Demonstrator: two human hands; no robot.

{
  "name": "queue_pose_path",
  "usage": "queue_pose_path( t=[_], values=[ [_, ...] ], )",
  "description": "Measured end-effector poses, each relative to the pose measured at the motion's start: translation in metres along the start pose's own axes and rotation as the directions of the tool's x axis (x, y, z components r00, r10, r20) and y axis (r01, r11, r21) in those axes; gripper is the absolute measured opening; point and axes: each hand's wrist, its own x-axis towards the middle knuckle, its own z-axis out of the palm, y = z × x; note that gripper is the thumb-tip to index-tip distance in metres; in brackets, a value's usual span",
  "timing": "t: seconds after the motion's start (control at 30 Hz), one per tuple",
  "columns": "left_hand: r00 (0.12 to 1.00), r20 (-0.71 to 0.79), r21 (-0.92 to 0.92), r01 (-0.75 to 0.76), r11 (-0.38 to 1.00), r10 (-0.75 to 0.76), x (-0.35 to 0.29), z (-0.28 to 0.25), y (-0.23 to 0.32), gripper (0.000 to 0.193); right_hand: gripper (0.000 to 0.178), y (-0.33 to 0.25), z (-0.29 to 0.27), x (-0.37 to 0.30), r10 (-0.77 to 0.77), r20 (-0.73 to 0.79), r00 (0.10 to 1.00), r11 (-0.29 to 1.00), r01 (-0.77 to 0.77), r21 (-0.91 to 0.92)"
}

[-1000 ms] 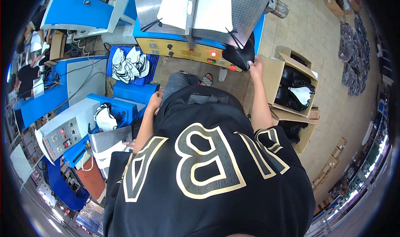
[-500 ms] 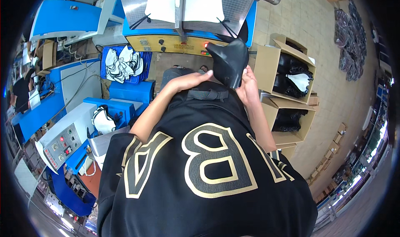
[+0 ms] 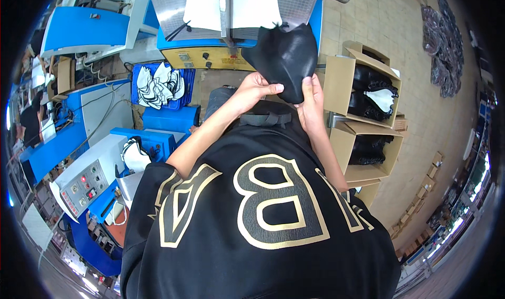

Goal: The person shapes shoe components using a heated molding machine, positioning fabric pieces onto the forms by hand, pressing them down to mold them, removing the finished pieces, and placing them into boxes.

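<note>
Both hands hold a glossy black leather shoe upper (image 3: 286, 52) just in front of the machine. My left hand (image 3: 256, 90) pinches its lower left edge, with the thumb laid on top. At the lower right edge, my right hand (image 3: 311, 100) grips it between thumb and fingers. Behind the piece stands the machine, with a grey gridded metal plate (image 3: 301, 7), white sheets (image 3: 256, 7) on it and a yellow control panel (image 3: 192, 59). The upper hides the right part of that panel.
To the right are open cardboard boxes (image 3: 336, 86) of black uppers. On the left stand a blue basket (image 3: 182, 96) of white pieces and a machine with a control box (image 3: 87, 186). Bagged dark goods (image 3: 444, 46) lie on the floor at far right.
The upper has turned and spread out, its broad side now showing toward the machine. My left hand has moved right and taken hold of its edge; my right hand keeps its grip.
</note>
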Motion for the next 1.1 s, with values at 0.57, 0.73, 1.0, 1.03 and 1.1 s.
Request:
queue_pose_path(
  t=[0.57, 0.73, 1.0, 1.03, 1.1],
  values=[
    [0.811, -0.395, 0.3, -0.329, 0.895, 0.431, -0.04, -0.011, 0.047, 0.033, 0.016, -0.004, 0.058, 0.027, 0.08, 0.212, 0.974, 0.924, 0.007, -0.382],
    [0.675, -0.542, 0.294, -0.406, 0.865, 0.501, -0.04, -0.028, 0.039, 0.038, 0.037, 0.009, 0.051, 0.035, 0.035, 0.175, 0.984, 0.783, 0.082, -0.617],
    [0.769, -0.429, 0.204, -0.428, 0.881, 0.473, -0.051, -0.023, 0.044, 0.023, 0.023, 0.012, 0.064, 0.034, -0.018, 0.213, 0.977, 0.856, 0.125, -0.501],
    [0.774, -0.422, 0.205, -0.425, 0.881, 0.472, -0.053, -0.026, 0.043, 0.023, 0.023, 0.014, 0.062, 0.036, -0.025, 0.223, 0.975, 0.865, 0.133, -0.485],
    [0.854, -0.351, 0.15, -0.352, 0.924, 0.383, -0.058, -0.035, 0.042, 0.026, 0.024, 0.016, 0.057, 0.037, -0.038, 0.226, 0.973, 0.874, 0.142, -0.465]
  ],
)
